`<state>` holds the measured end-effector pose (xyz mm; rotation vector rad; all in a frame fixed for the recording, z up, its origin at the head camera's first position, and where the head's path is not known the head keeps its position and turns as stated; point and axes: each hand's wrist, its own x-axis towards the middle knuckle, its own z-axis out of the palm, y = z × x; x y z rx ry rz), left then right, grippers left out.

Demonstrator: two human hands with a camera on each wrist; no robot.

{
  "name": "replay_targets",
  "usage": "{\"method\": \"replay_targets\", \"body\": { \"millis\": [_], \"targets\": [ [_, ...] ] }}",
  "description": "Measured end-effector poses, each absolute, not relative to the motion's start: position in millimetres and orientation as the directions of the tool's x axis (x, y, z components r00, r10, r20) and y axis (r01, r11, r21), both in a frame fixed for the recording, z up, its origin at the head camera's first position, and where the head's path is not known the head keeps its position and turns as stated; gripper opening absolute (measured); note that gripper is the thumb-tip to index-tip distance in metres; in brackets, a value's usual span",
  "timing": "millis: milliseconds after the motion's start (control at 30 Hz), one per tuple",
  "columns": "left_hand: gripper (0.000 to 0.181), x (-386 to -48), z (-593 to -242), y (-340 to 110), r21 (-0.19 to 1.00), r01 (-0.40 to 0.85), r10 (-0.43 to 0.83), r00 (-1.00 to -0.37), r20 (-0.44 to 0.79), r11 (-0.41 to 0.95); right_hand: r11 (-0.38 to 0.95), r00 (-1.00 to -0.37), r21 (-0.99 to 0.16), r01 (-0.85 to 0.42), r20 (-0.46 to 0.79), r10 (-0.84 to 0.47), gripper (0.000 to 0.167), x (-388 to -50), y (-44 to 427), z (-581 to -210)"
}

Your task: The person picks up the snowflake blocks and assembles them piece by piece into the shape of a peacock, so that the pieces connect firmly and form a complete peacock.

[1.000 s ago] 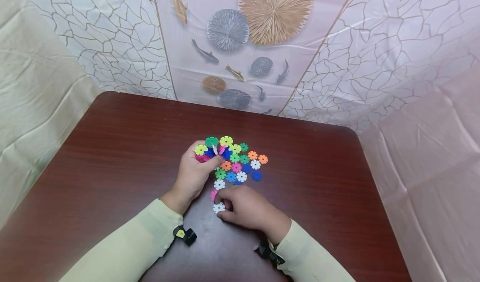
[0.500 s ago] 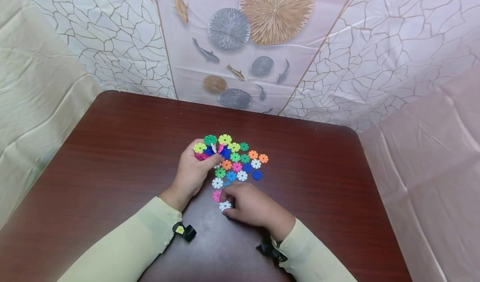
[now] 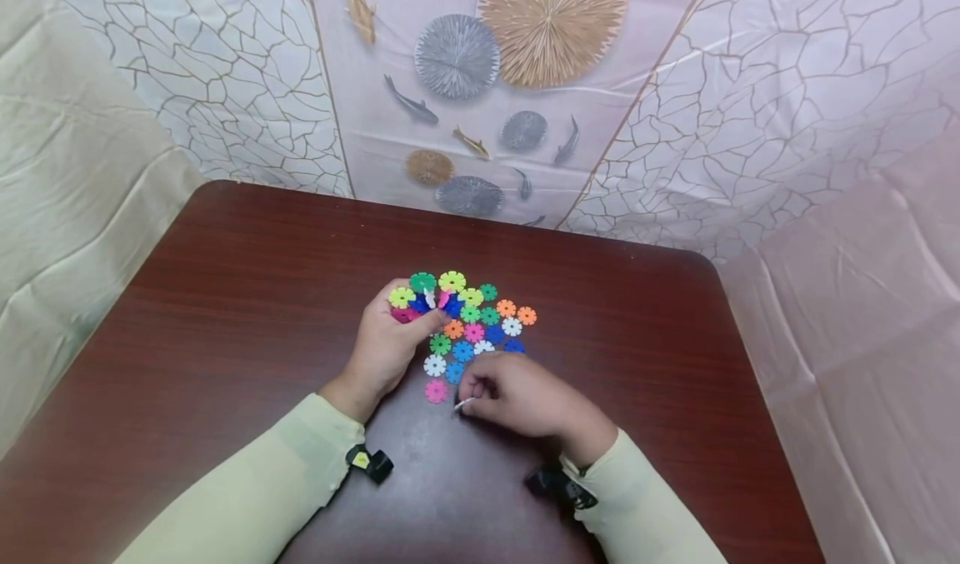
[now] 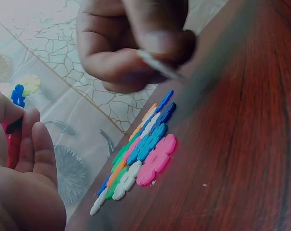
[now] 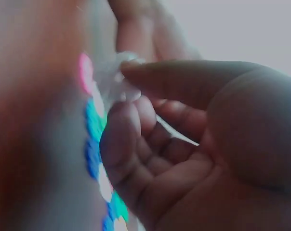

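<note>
My L hand (image 3: 385, 351) is clamped on a cluster of notched discs (image 3: 421, 302), thumb across the near side; the fingers behind are mostly hidden, so can't tell exactly how they grip. Cluster's approx. mid-bench, w/ green, yellow, blue, white & magenta pcs showing, some edge-on. It overlaps the loose discs (image 3: 474, 331) in the head view, so hard to say where held pcs end & loose ones begin. My R hand (image 3: 525, 401), apart from the L, pinches a white disc (image 3: 462, 406) b/w thumb & fingers, just R of the pink disc (image 3: 437, 391) at the near end of the loose lot. White disc is nearly edge-on from the head, so only a sliver shows; blurred in both wrist views, & can't tell if its rim touches the bench (image 3: 660, 364). R hand also partly covers a white & a dark blue disc from the loose lot. L wrist view: L hand's cut off at the edge, w/ just a bit of blue & magenta visible in it, plus a dark blurred streak (image 4: 218, 62) over the bench, can't tell what. R wrist view's v. soft; loose discs there are mere colour blobs, partly behind my fingers.
</note>
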<state>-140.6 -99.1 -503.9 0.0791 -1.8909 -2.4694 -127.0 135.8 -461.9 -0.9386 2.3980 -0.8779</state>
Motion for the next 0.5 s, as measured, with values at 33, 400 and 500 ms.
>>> {"method": "replay_targets", "body": {
  "millis": [33, 400, 500],
  "targets": [
    [0.047, -140, -503, -99, 0.969, -0.011, -0.055, -0.998, -0.025, -0.247, 0.566, -0.702, -0.709, -0.422, -0.139, -0.698, 0.012, -130, 141, -459],
    [0.047, -135, -502, -97, 0.993, -0.008, -0.003, -1.000, -0.009, -0.118, 0.125, -0.938, -0.986, -0.109, 0.060, -0.341, 0.024, -153, 170, -451],
    [0.044, -133, -500, -97, 0.997, 0.001, 0.005, -1.000, 0.001, -0.082, 0.049, -0.954, -0.995, -0.090, 0.072, -0.290, 0.030, -155, 169, -454]
  ]
}}
